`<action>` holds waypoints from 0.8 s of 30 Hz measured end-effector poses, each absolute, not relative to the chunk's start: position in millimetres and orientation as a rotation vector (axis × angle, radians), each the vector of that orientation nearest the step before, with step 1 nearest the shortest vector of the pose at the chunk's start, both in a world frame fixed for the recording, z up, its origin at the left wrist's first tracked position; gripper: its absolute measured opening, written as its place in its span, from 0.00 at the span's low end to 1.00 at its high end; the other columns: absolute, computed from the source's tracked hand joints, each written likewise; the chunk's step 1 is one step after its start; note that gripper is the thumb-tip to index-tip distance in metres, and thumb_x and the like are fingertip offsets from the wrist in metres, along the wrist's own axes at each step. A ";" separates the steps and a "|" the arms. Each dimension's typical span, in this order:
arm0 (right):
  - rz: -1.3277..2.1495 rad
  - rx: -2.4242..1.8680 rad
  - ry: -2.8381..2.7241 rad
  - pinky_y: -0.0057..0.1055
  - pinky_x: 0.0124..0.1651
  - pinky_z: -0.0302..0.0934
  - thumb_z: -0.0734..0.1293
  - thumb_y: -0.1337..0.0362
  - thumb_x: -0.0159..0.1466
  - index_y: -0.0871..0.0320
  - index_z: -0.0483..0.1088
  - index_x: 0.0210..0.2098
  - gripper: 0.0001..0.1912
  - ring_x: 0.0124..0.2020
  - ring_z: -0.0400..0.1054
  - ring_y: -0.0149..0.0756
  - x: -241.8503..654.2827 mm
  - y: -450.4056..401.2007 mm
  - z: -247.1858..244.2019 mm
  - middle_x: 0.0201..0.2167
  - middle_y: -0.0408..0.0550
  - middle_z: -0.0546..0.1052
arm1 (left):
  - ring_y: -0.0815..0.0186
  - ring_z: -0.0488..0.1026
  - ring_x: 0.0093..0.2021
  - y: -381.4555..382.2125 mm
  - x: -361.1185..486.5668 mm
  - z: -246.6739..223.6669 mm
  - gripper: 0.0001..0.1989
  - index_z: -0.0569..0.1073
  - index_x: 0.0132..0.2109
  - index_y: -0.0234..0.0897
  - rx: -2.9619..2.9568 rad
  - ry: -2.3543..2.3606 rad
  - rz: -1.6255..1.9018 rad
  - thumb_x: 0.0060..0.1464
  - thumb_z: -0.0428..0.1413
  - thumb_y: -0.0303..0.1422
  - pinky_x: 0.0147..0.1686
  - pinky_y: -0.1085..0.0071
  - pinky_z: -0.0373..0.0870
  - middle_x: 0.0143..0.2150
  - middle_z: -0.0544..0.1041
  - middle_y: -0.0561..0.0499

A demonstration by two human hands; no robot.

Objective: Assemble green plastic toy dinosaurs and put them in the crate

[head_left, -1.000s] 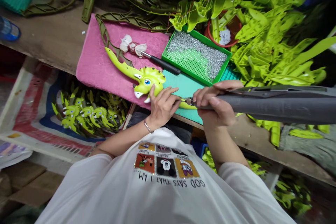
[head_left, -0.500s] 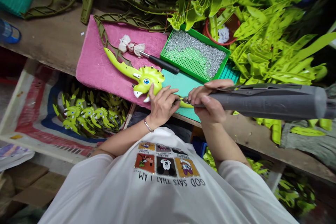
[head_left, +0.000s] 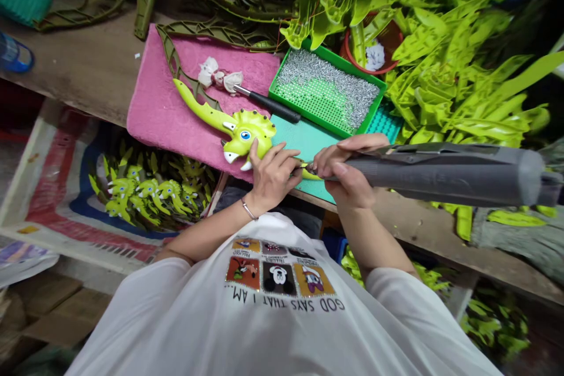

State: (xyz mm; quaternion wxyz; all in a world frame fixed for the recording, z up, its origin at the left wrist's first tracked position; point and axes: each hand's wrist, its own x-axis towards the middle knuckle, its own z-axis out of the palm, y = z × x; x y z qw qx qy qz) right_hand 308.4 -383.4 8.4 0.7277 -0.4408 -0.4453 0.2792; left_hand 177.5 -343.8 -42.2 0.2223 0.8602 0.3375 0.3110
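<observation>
A lime-green toy bow [head_left: 207, 116] with a horned dinosaur head lies across the pink towel and the turquoise mat. My left hand [head_left: 275, 175] is closed on it just below the head, fingers bent over the handle. In my right hand [head_left: 348, 170] is a long grey electric screwdriver [head_left: 445, 173], held nearly level by its front end. Its bit points left, at the bow beside my left fingertips. The tip itself is hidden by those fingers. A black-handled hammer-like tool [head_left: 273, 107], its head wrapped in white cloth, rests just above the bow.
Behind the mat [head_left: 286, 128] stands a green perforated tray [head_left: 317, 103] of silvery screws. A red bowl [head_left: 393, 35] sits behind it. Lime-green parts [head_left: 458, 82] pile up on the right, olive frames [head_left: 247, 6] at the back. Finished-looking bows [head_left: 150, 191] fill a lined bin at lower left.
My right hand and the screwdriver have shifted slightly left, and the tool's rear end has dipped a little. The left hand and the bow stay almost still.
</observation>
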 end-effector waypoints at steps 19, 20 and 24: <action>0.606 -1.003 -1.028 0.33 0.24 0.64 0.72 0.61 0.61 0.47 0.73 0.44 0.11 0.17 0.65 0.32 312.6 -382.6 6.1 0.19 0.35 0.71 | 0.54 0.76 0.57 -342.7 173.5 -44.3 0.08 0.76 0.44 0.40 2.432 0.894 0.774 0.62 0.59 0.39 0.71 0.39 0.35 0.49 0.83 0.48; 0.574 -1.003 -1.012 0.33 0.24 0.64 0.72 0.61 0.61 0.47 0.73 0.43 0.11 0.17 0.65 0.32 312.9 -381.0 6.2 0.18 0.35 0.71 | 0.53 0.75 0.58 -342.3 172.3 -43.8 0.12 0.76 0.48 0.39 2.441 0.890 0.717 0.62 0.59 0.41 0.71 0.39 0.37 0.51 0.82 0.46; 0.508 -1.004 -0.951 0.32 0.23 0.63 0.72 0.59 0.60 0.49 0.71 0.40 0.09 0.15 0.63 0.31 314.1 -374.6 2.4 0.17 0.34 0.69 | 0.50 0.72 0.62 -341.4 168.3 -43.9 0.16 0.75 0.52 0.37 2.497 0.853 0.549 0.61 0.61 0.41 0.70 0.37 0.43 0.54 0.80 0.42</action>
